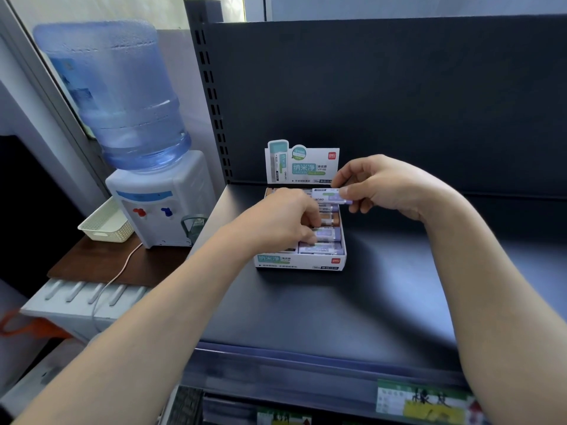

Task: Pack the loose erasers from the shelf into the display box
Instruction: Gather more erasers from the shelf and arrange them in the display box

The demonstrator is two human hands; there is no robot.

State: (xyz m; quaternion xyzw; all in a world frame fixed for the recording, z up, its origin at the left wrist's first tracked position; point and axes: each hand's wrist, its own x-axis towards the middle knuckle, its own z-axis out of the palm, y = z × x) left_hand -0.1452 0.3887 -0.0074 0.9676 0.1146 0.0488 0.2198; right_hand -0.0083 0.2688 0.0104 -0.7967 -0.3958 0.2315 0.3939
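Half the display box [302,261] hides under the left hand [276,222].

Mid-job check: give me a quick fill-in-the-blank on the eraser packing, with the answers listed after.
1. The right hand holds a ____ eraser over the display box.
2. The left hand reaches into the ____.
3. The box sits on a dark ____.
4. Left of the shelf stands a water ____.

Missing words: purple; display box; shelf; dispenser
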